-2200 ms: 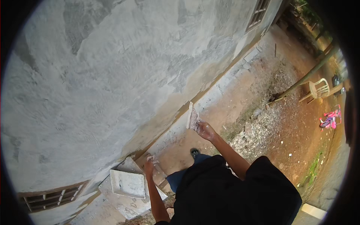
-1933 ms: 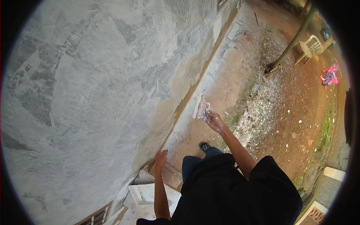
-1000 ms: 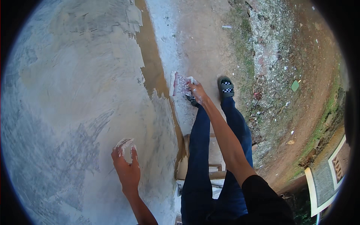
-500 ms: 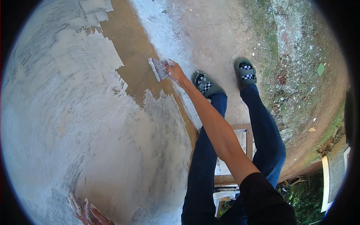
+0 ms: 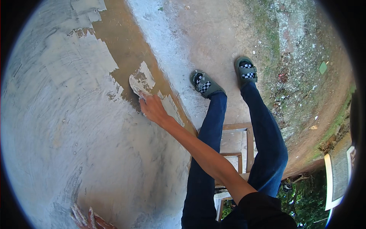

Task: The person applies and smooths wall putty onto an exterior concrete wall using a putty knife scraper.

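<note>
The right hand point(image 5: 153, 108) reached forward and down along the plastered wall point(image 5: 68, 126), its fingers point(image 5: 144, 100) clenched on the handle end of a flat trowel blade point(image 5: 136, 84) loaded with pale plaster. The blade lay pressed flat against the wall just beyond the fingertips, up and to the left of the hand in the head view, and its long axis ran roughly in line with the outstretched forearm — from the knuckles toward the bare brown strip point(image 5: 126, 49) where the wall was not yet coated. That strip sat directly past the blade's far edge, with a fresh grey-white patch point(image 5: 146, 75) just beside the blade on its right, so the uncovered surface lay ahead of the tool rather than to either side of the hand. The left hand point(image 5: 89, 220) was well apart from all this, at the lower edge of the view, its plaster-smeared fingers spread flat against the coated wall and grasping nothing — the right hand was by far the nearer to the blade and to the bare strip. Below, the person's legs in dark trousers stood on a wooden stool point(image 5: 236, 145), feet in green sandals with checkered straps point(image 5: 206, 84) on the concrete apron beside the wall.
</note>
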Motion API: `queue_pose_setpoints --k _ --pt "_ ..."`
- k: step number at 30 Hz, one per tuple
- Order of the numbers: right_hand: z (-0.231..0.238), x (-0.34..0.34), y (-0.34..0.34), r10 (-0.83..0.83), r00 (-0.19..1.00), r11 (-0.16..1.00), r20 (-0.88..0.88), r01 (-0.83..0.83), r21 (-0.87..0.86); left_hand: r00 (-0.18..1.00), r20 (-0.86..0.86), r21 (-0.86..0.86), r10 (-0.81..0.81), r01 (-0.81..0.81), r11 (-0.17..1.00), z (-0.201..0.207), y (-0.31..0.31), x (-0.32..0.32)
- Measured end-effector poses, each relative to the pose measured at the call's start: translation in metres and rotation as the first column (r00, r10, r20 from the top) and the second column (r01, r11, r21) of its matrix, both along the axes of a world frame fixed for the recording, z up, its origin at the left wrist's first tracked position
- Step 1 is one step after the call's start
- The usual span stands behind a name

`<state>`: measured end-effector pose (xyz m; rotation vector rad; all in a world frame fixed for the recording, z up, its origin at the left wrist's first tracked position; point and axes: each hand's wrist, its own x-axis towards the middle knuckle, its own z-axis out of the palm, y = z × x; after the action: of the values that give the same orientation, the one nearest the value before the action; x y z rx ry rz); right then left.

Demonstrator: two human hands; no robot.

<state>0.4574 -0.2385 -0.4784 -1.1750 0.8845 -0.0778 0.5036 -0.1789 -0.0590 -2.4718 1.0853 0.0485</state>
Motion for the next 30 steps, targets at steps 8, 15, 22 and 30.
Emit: queue_pose_setpoints --k 8,15,22,30 --pt "-0.007 -0.020 -0.022 -0.308 0.951 0.940 -0.039 0.310 0.143 0.987 0.033 0.034 -0.158 0.157 0.987 -0.018 -0.036 0.000" --pt "-0.137 -0.013 -0.011 -0.172 0.963 0.968 -0.205 0.204 0.147 0.992 0.005 0.072 -0.127 0.126 0.989 -0.026 -0.034 -0.006" --pt "0.050 -0.005 -0.007 -0.067 0.997 0.990 0.035 0.062 0.128 0.984 -0.012 -0.014 -0.178 0.178 0.984 -0.021 -0.042 -0.002" --pt "0.013 -0.024 -0.053 -0.391 0.905 0.879 -0.169 0.422 0.222 0.983 -0.057 0.152 -0.174 0.181 0.972 0.013 0.005 0.009"
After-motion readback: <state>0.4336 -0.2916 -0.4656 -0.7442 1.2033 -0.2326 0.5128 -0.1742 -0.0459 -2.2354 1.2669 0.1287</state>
